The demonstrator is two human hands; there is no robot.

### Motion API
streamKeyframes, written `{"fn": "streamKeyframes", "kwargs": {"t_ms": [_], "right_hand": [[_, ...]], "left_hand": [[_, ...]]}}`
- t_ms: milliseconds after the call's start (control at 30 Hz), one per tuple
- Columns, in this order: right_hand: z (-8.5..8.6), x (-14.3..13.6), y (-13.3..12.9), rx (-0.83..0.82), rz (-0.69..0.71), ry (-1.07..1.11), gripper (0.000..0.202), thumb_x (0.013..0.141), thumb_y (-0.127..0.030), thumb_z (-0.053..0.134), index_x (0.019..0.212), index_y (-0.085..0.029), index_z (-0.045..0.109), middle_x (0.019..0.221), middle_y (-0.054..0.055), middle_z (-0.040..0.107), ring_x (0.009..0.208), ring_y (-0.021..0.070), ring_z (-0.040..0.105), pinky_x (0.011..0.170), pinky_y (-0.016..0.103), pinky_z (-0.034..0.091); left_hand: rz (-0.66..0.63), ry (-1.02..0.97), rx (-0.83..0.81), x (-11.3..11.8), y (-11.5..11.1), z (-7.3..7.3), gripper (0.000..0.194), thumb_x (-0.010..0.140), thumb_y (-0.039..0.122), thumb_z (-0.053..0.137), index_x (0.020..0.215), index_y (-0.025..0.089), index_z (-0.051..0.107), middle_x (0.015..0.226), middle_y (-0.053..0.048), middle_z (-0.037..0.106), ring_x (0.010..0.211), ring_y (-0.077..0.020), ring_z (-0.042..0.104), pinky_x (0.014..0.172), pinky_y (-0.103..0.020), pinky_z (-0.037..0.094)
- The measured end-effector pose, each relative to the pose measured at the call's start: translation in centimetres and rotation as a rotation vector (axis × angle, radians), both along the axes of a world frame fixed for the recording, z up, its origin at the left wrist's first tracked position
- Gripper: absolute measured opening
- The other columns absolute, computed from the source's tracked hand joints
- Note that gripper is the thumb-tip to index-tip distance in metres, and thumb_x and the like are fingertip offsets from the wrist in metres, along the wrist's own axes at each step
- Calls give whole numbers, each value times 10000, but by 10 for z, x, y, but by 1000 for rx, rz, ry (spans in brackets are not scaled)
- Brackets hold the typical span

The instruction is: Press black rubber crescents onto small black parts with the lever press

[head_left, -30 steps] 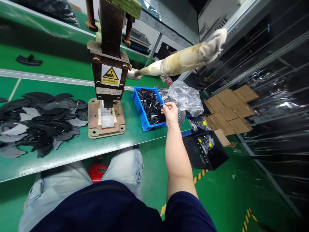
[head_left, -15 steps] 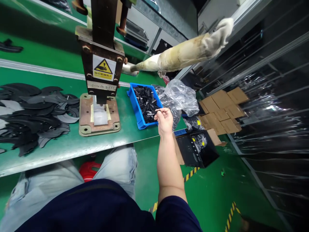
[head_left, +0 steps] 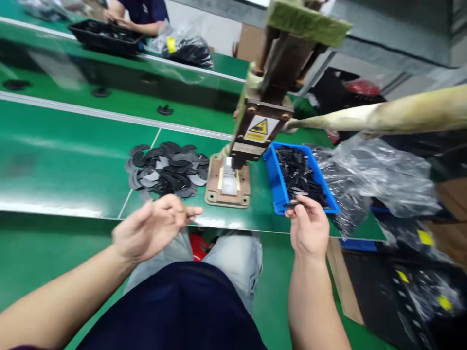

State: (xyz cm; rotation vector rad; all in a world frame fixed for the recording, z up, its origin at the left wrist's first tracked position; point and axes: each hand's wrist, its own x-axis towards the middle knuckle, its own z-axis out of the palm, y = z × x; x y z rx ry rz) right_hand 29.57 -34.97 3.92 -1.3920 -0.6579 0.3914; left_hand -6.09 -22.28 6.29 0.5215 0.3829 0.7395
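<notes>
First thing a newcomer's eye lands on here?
Probably the tall rusty metal press with its yellow warning label, standing mid-bench. Next, the bright blue plastic bin of small black parts to its right, then the heap of dark curved pieces on its left.

Green desk [head_left: 73, 165] with a glossy glare, stretching beyond the left grip [head_left: 149, 231] and right grip [head_left: 310, 228]. Green floor [head_left: 272, 291] lies below them; farther beyond, a pale wall [head_left: 219, 22] and grey metal shelving [head_left: 394, 29]. Cardboard [head_left: 450, 240] sits right of the right grip.
</notes>
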Motion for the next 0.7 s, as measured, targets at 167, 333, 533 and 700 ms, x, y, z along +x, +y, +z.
{"fn": "streamKeyframes", "kwargs": {"t_ms": [167, 333, 533, 700], "right_hand": [[-22, -51, 12, -23, 113, 113, 187, 845, -377, 786, 952, -240, 717, 724, -20, 652, 609, 104, 631, 599, 279, 547], [-34, -85, 16, -102, 245, 209, 224, 862, -417, 773, 980, -231, 730, 746, 3, 691, 633, 123, 658, 619, 298, 580], [-40, -106, 21, -108, 301, 261, 204, 882, -437, 747, 954, -249, 717, 790, -8, 700, 637, 106, 641, 621, 282, 581], [-43, -120, 22, -126, 358, 301, 227, 885, -451, 742, 956, -238, 706, 727, -17, 668, 620, 110, 633, 610, 282, 571]], "left_hand": [[-13, 15, -180, 12, -11, -24, 393, 947, 536, 636, 980, 157, 737, 939, -123, 748, 1211, -345, 686, 1005, -439, 535], [-24, -11, -230, 15, -10, -31, 406, 954, 537, 622, 966, 145, 728, 951, -131, 738, 1202, -332, 691, 1017, -425, 528], [-27, 63, -146, 18, -18, -41, 250, 868, 345, 812, 1021, 180, 702, 875, -40, 677, 991, -206, 706, 912, -324, 546], [-7, 363, 167, 29, -25, -54, 343, 743, 245, 928, 909, 173, 637, 751, 44, 582, 627, -63, 531, 606, -183, 435]]}}
